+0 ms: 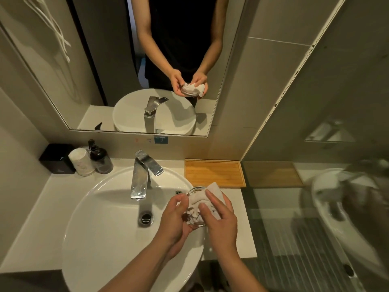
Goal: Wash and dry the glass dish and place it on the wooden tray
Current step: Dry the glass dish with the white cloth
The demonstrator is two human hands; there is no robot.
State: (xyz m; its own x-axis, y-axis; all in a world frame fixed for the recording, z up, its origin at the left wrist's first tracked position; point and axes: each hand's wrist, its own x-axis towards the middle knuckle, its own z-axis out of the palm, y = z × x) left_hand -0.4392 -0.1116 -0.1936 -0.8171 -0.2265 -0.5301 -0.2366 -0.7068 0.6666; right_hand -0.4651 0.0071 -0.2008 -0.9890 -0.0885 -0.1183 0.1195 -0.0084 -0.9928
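Note:
A clear glass dish (194, 190) is held over the right rim of the white basin (101, 207). My left hand (174, 220) cups it from below and the left. A white cloth (210, 197) is pushed into the dish, and my right hand (221, 218) presses on that cloth from the right. Most of the dish is hidden by the cloth and my fingers; only its far rim and a bit of its base show. The wooden tray (214, 172) lies on the counter just behind my hands, with nothing on it.
A chrome tap (143, 175) stands at the back of the basin, with the drain (145, 218) below it. A black box (55, 159), a white roll (81, 162) and a dark pump bottle (101, 159) stand at the back left. A glass panel (315, 207) borders the counter's right edge.

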